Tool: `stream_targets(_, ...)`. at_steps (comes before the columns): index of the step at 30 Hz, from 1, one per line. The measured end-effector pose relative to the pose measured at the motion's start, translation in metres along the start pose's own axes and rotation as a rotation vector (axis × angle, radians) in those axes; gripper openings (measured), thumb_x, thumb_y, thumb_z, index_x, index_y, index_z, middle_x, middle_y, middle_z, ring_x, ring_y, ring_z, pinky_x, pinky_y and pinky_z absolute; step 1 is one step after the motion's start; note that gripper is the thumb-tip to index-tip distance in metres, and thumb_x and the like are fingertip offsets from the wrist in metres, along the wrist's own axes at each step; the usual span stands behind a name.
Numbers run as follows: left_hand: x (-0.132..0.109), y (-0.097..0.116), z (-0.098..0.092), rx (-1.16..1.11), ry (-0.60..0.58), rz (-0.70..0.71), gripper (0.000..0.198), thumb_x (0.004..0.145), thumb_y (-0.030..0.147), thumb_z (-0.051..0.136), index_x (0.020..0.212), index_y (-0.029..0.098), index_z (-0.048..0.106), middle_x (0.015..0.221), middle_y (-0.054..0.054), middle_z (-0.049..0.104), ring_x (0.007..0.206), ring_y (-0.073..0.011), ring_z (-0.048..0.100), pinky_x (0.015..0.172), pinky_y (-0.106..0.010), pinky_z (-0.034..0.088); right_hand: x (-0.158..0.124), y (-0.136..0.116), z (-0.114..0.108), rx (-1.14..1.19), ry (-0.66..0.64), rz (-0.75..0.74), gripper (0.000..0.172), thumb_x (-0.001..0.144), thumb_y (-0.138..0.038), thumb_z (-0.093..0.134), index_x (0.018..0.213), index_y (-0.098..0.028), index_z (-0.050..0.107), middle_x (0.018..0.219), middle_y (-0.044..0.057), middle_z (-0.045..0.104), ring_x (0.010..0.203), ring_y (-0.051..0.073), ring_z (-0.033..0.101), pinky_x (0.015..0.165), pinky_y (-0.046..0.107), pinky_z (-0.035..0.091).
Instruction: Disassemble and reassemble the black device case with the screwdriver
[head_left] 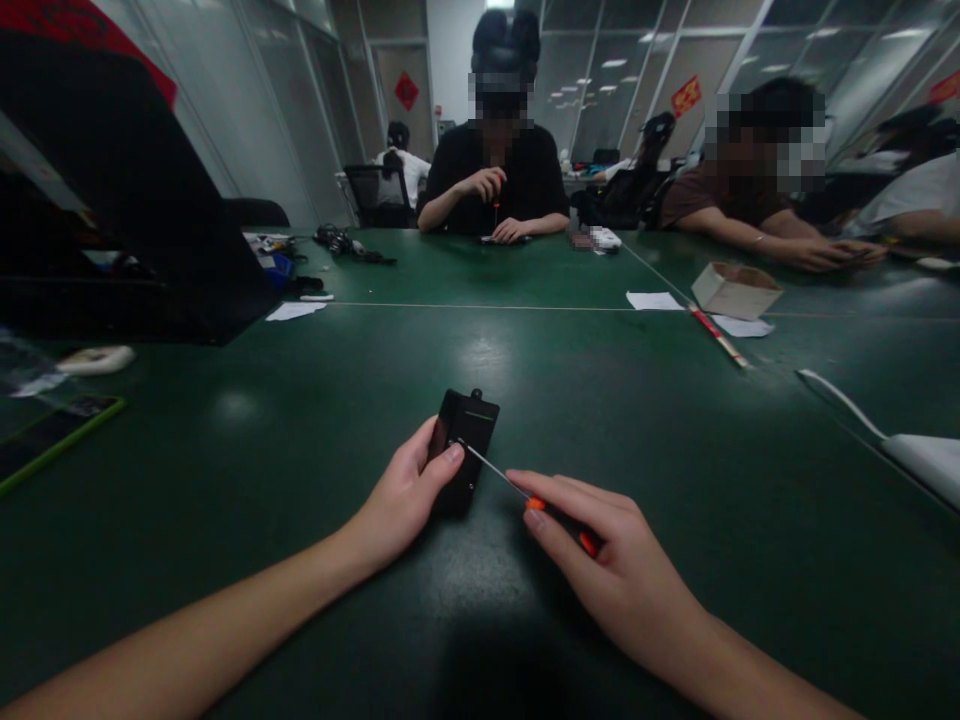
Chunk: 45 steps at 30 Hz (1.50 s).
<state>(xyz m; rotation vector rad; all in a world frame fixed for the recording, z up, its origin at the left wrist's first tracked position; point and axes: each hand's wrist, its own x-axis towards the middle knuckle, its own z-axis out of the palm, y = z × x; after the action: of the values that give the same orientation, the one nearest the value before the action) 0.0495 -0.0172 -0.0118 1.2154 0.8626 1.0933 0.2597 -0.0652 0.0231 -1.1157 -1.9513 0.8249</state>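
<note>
1. Presently, the left hand [405, 490] grips the case [475, 455] between thumb and fingers, thumb laid on its black face.
2. The case is at the worktop [315, 430], well in from the far edge; whether it rests on the surface cannot be told.
3. The right hand [607, 545] pinches the screwdriver [495, 468] by its orange handle.
4. The shaft slants toward the case, tip just beside the left thumb; tip contact cannot be confirmed.
5. A co-worker [495, 175] sits at the far edge; the box [739, 292] stands to the right.
</note>
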Motion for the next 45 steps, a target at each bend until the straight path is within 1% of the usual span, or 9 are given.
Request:
stream_targets(14, -0.002, 0.000, -0.002, 0.339, 0.036, 0.163, 0.042, 0.094, 0.044, 0.050, 0.129, 0.019, 0.048, 0.119, -0.007, 0.060, 0.109, -0.0227, 0.054, 0.095, -0.033, 0.042, 0.000, -0.006, -0.005, -0.059, -0.010, 0.018, 0.034, 0.093, -0.018, 0.058, 0.125, -0.030, 0.065, 0.097, -0.002, 0.072, 0.084, 0.013, 0.065, 0.077, 0.024, 0.049)
stream_targets(21, -0.004, 0.009, -0.008, 0.667, 0.028, 0.216, 0.047, 0.094, 0.042, 0.047, 0.132, 0.016, 0.040, 0.113, -0.009, 0.060, 0.098, -0.0231, 0.056, 0.084, -0.035, 0.045, 0.002, -0.014, -0.008, -0.026, -0.048, 0.142, 0.031, 0.089, -0.020, 0.061, 0.116, -0.031, 0.072, 0.101, 0.000, 0.073, 0.091, 0.016, 0.065, 0.079, 0.025, 0.049)
stream_targets(23, -0.003, 0.009, -0.011, 0.728, 0.018, 0.239, 0.047, 0.094, 0.041, 0.047, 0.132, 0.015, 0.038, 0.109, -0.009, 0.060, 0.092, -0.0220, 0.056, 0.081, -0.035, 0.045, 0.004, -0.015, -0.009, 0.042, -0.047, 0.223, 0.027, 0.087, -0.022, 0.064, 0.110, -0.030, 0.074, 0.101, 0.001, 0.073, 0.092, 0.017, 0.064, 0.079, 0.025, 0.049)
stream_targets(25, -0.002, 0.009, -0.012, 0.785, 0.012, 0.255, 0.049, 0.093, 0.040, 0.047, 0.134, 0.015, 0.036, 0.109, -0.010, 0.060, 0.090, -0.0217, 0.056, 0.080, -0.035, 0.046, 0.005, -0.015, -0.009, 0.194, -0.082, 0.385, 0.025, 0.086, -0.028, 0.066, 0.109, -0.026, 0.075, 0.091, 0.002, 0.072, 0.076, 0.013, 0.061, 0.066, 0.021, 0.049)
stream_targets(28, -0.002, 0.008, -0.013, 0.865, 0.011, 0.260, 0.051, 0.092, 0.038, 0.048, 0.136, 0.015, 0.033, 0.110, -0.011, 0.059, 0.090, -0.0228, 0.057, 0.080, -0.037, 0.047, 0.004, -0.015, -0.010, 0.543, -0.171, 0.669, 0.035, 0.091, -0.041, 0.061, 0.119, -0.023, 0.069, 0.080, 0.002, 0.068, 0.048, 0.005, 0.041, 0.039, 0.014, 0.028)
stream_targets(32, -0.004, 0.009, -0.012, 0.915, 0.009, 0.242, 0.051, 0.092, 0.037, 0.048, 0.136, 0.016, 0.033, 0.110, -0.011, 0.058, 0.092, -0.0240, 0.058, 0.081, -0.038, 0.048, 0.002, -0.017, -0.012, 0.851, -0.254, 0.841, 0.040, 0.094, -0.043, 0.056, 0.126, -0.021, 0.063, 0.075, 0.003, 0.066, 0.044, 0.004, 0.030, 0.033, 0.011, 0.014)
stream_targets(35, -0.005, 0.010, -0.010, 0.932, 0.018, 0.216, 0.051, 0.092, 0.036, 0.049, 0.135, 0.016, 0.033, 0.111, -0.012, 0.058, 0.095, -0.0252, 0.059, 0.082, -0.039, 0.049, 0.003, -0.018, -0.012, 0.864, -0.256, 0.823, 0.037, 0.093, -0.041, 0.058, 0.124, -0.022, 0.064, 0.069, -0.001, 0.060, 0.041, 0.002, 0.027, 0.033, 0.012, 0.013)
stream_targets(39, -0.005, 0.011, -0.009, 0.959, 0.028, 0.213, 0.052, 0.092, 0.036, 0.050, 0.136, 0.015, 0.032, 0.115, -0.014, 0.058, 0.098, -0.0265, 0.059, 0.085, -0.041, 0.049, 0.004, -0.017, -0.009, 0.681, -0.242, 0.737, 0.037, 0.094, -0.040, 0.057, 0.123, -0.020, 0.066, 0.064, -0.004, 0.055, 0.038, 0.002, 0.029, 0.034, 0.014, 0.016)
stream_targets(45, -0.004, 0.009, -0.010, 0.991, 0.037, 0.221, 0.051, 0.092, 0.036, 0.050, 0.136, 0.015, 0.033, 0.116, -0.014, 0.058, 0.099, -0.0270, 0.060, 0.085, -0.041, 0.049, 0.001, -0.019, -0.007, 0.201, -0.162, 0.387, 0.031, 0.095, -0.030, 0.052, 0.119, -0.023, 0.070, 0.062, -0.002, 0.058, 0.056, 0.011, 0.053, 0.052, 0.021, 0.041)
